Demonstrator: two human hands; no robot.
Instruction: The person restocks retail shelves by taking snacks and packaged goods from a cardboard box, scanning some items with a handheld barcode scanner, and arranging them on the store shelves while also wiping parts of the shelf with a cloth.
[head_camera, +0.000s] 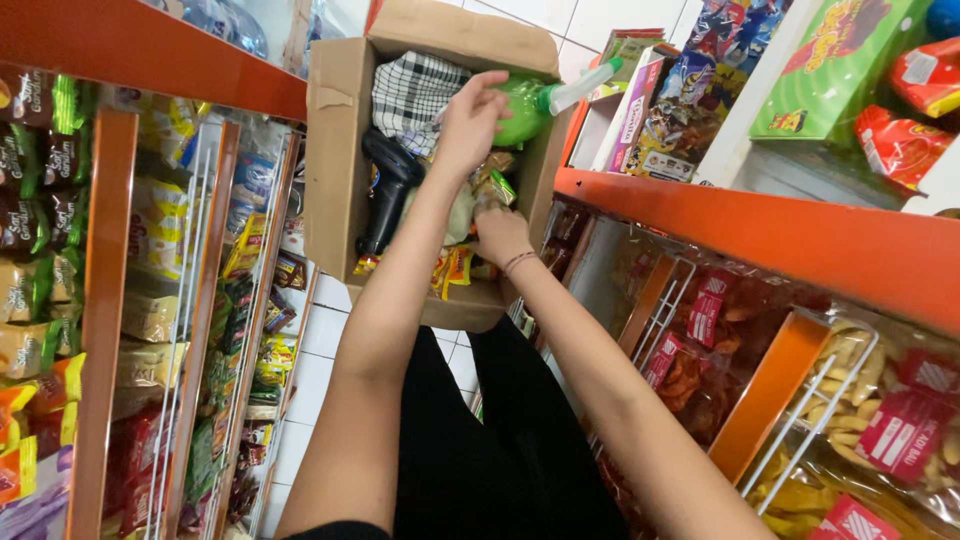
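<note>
Deep inside the cardboard box (335, 150), the left hand (470, 120) curls its fingers onto the green spray bottle (525, 108) near the far right corner, beside a checked cloth (412, 95). Lower down, the right hand (500, 237) dips among small snack packets (455, 268) by the near edge, its grip hidden, with a black handheld scanner (390, 190) along the left wall.

cardboard box (335, 150): brown | cloth (412, 92): black-and-white check | spray bottle (525, 110): green, white nozzle | handheld device (390, 190): black, possibly a scanner | shelves (760, 225): orange
</note>
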